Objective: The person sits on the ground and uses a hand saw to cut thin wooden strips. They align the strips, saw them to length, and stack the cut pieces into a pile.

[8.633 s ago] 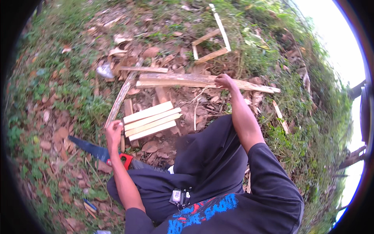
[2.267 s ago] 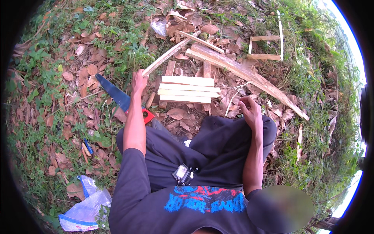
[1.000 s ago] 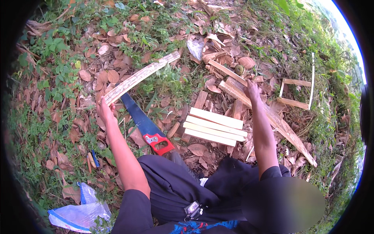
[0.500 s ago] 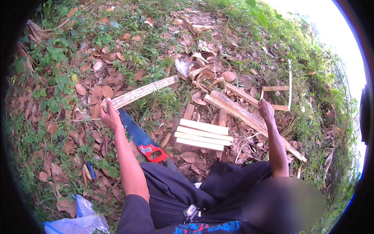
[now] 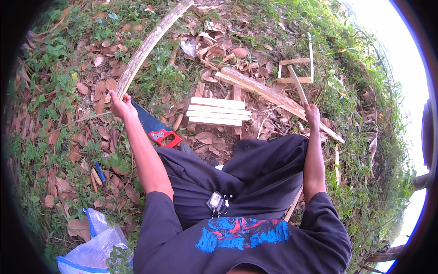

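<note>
Long wooden slat (image 5: 148, 45) | left hand (image 5: 119, 102) fingers pinching its end | right hand (image 5: 312, 114) on plank (image 5: 273, 97), grip unclear | saw (image 5: 153, 127) beside.

Rough pale wooden slat (image 5: 146, 50), smooth-sawn planks (image 5: 216, 111)

The person sits on leaf-strewn ground (image 5: 73, 137). The left hand (image 5: 119, 101) grips the near end of a long wooden slat (image 5: 146, 48) that runs away to the upper right. Just right of that hand a handsaw (image 5: 154, 129) lies on the leaves, handle toward the person's legs. Right of the saw, four cut boards (image 5: 216, 111) lie side by side, stacked crosswise on two short pieces. Behind and right of them a long plank (image 5: 269, 95) slants down to the right; the right hand (image 5: 312, 113) rests at it. Beyond the plank lies a small wooden frame (image 5: 296, 68). A plastic bag (image 5: 93, 249) lies at the person's lower left.
</note>
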A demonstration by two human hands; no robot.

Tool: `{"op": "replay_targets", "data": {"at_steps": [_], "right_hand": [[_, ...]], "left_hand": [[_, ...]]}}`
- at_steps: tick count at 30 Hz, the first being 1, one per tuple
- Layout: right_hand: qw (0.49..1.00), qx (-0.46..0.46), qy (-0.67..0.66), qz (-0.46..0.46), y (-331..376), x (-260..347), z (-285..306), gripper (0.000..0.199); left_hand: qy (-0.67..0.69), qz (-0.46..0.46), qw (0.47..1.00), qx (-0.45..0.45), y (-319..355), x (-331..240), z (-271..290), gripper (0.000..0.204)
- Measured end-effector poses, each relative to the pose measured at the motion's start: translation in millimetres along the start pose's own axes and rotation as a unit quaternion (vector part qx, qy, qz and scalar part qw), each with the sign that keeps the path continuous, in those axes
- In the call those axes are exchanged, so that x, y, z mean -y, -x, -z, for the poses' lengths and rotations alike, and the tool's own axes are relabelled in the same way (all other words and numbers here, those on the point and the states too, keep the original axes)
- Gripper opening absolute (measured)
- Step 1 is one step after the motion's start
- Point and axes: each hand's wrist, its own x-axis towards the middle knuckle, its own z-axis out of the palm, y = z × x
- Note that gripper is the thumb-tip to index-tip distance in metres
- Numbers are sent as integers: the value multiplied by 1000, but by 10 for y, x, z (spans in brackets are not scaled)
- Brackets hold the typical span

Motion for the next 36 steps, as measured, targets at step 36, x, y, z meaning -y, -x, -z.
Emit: {"op": "replay_targets", "data": {"at_steps": [36], "right_hand": [[986, -161, 50, 13, -328, -939, -493, 20]], "left_hand": [[282, 269, 847, 361, -39, -49, 70, 45]]}}
